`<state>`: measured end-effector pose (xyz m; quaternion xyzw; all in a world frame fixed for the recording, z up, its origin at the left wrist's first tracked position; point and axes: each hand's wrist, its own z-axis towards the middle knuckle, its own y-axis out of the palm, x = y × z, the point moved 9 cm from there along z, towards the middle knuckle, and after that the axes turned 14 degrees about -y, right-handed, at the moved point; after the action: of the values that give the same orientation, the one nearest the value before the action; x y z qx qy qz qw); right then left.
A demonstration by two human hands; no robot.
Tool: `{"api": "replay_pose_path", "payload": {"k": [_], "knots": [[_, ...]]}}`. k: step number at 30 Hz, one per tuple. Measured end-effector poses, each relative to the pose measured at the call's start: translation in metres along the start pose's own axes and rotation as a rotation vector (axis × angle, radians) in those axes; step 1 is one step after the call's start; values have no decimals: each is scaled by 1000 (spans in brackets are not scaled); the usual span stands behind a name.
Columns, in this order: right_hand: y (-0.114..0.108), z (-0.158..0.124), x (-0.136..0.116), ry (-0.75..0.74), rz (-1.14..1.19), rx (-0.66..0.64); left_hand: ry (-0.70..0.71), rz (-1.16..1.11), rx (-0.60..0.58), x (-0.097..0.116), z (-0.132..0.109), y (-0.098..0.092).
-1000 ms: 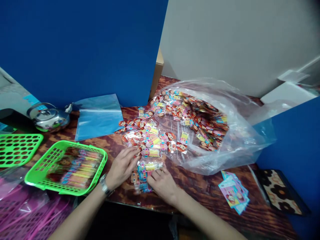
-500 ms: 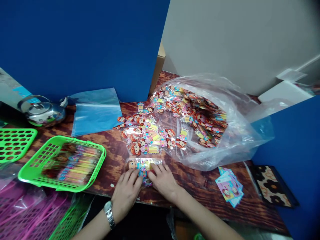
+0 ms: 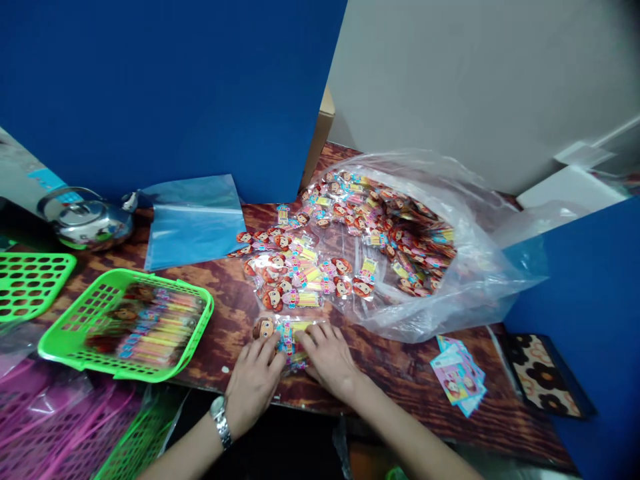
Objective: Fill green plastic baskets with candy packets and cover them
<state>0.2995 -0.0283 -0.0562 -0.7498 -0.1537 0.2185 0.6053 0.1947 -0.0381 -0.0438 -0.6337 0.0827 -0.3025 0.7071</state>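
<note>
A small clear plastic packet [image 3: 286, 333] lies on the table near its front edge, printed with a cartoon girl and showing yellow sticks inside. My left hand [image 3: 254, 381], with a metal wristwatch, rests its fingertips on the packet's left end. On the right end lie the outstretched fingers of my right hand [image 3: 330, 357]. Both hands press from above rather than wrap around it; part of the packet is covered by the fingers. Just beyond it, several similar packets [image 3: 300, 273] lie in a loose pile.
A big clear plastic bag [image 3: 425, 320] spills more packets from its mouth. At left is a green basket [image 3: 207, 303] holding packets, with a kettle [image 3: 90, 223] and a blue plastic sheet [image 3: 195, 230] behind. Printed cards [image 3: 457, 377] and a flower-patterned item [image 3: 543, 373] lie right.
My right hand's fingers have shifted slightly on the packet, and a little more of its middle shows. The view has moved slightly; other things stay where they were.
</note>
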Motion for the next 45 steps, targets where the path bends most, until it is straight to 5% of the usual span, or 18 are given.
{"api": "replay_pose_path", "payload": {"k": [7, 14, 19, 22, 33, 45], "knots": [[-2, -6, -10, -99, -65, 174, 22, -95, 123, 1, 1, -11], [-4, 15, -14, -250, -37, 101, 13, -20, 72, -6, -2, -9], [-13, 1, -36, -323, -200, 362, -31, 17, 122, -7, -3, -25], [-14, -8, -45, -362, -194, 405, -21, -12, 65, -4, 1, -24], [-7, -38, 17, -99, 300, 336, 92, -11, 56, -2, -4, -15], [-4, -31, 44, 183, 983, 565, 65, -10, 143, 3, 0, -26]]}}
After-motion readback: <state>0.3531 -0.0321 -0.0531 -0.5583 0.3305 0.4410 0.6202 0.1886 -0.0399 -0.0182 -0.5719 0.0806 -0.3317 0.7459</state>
